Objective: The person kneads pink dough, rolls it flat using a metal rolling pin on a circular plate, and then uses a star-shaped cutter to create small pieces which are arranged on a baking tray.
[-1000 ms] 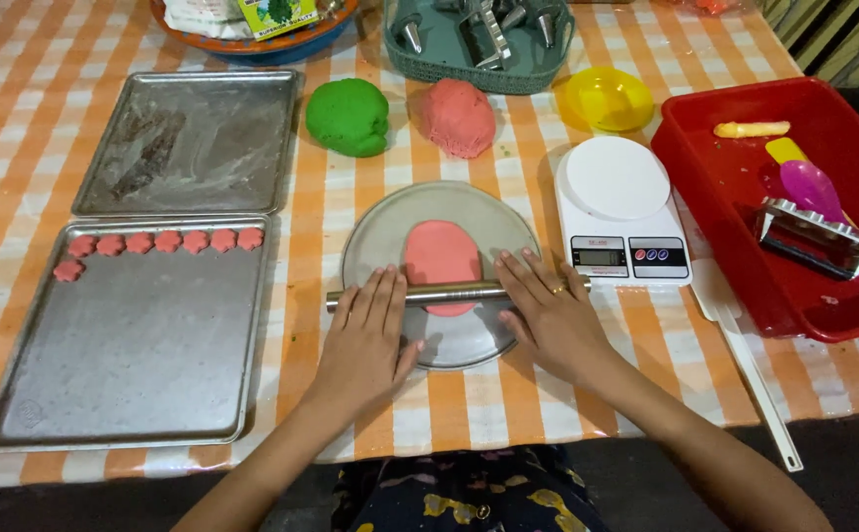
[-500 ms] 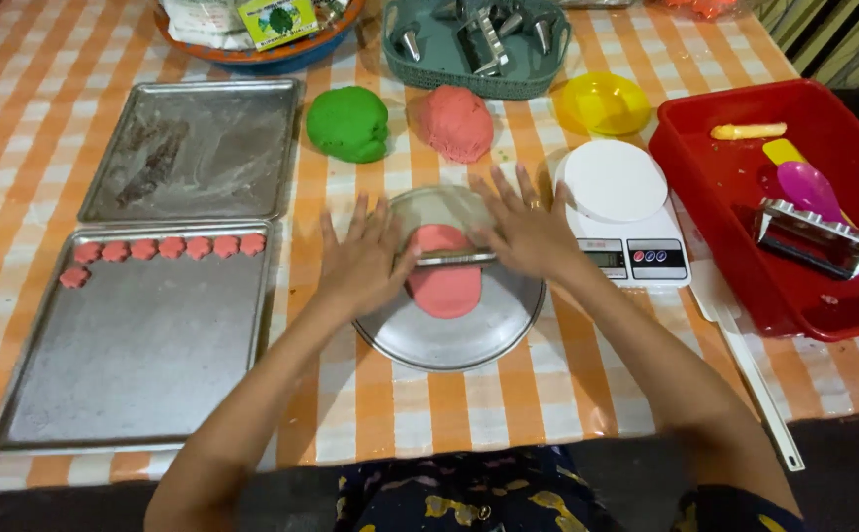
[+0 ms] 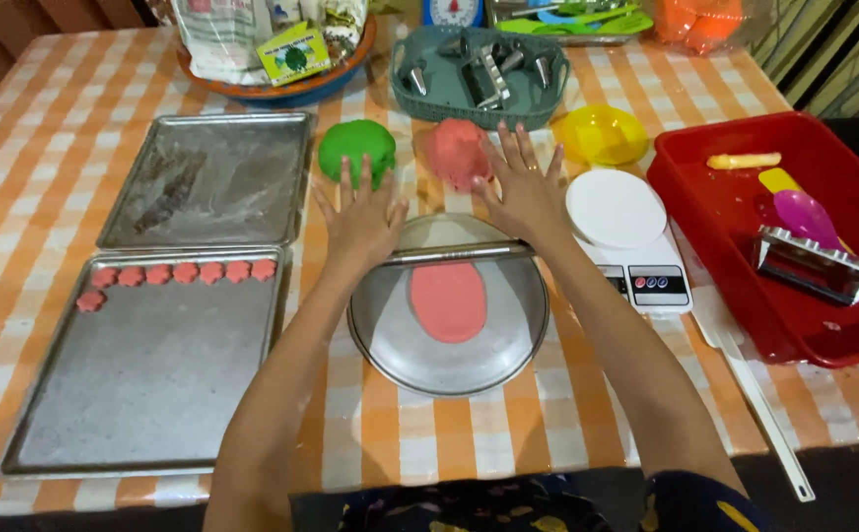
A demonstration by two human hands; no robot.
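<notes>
Flat hands [image 3: 444, 207] press metal rod [image 3: 459, 253] above smooth oval pink dough [image 3: 448, 301].

Head view, steeply down over table [image 3: 45, 118]

A white kitchen scale [image 3: 631, 236] is sitting on the checked desk [image 3: 25, 158], serving here as the landmark. Just behind it a yellow bowl [image 3: 602, 133] is resting, and farther back a teal basket [image 3: 493, 64] is holding metal cutters. To the scale's right a red tub [image 3: 725, 212] is lying with a purple spoon [image 3: 804, 217] and a metal box [image 3: 814, 266] inside. Well to its left two baking trays are lying: the far tray [image 3: 207, 177] is showing flour smears, and the near tray [image 3: 143, 365] is carrying a row of pink cookies [image 3: 183, 274]. A green dough ball [image 3: 355, 148] is sitting between the far tray and the scale.
</notes>
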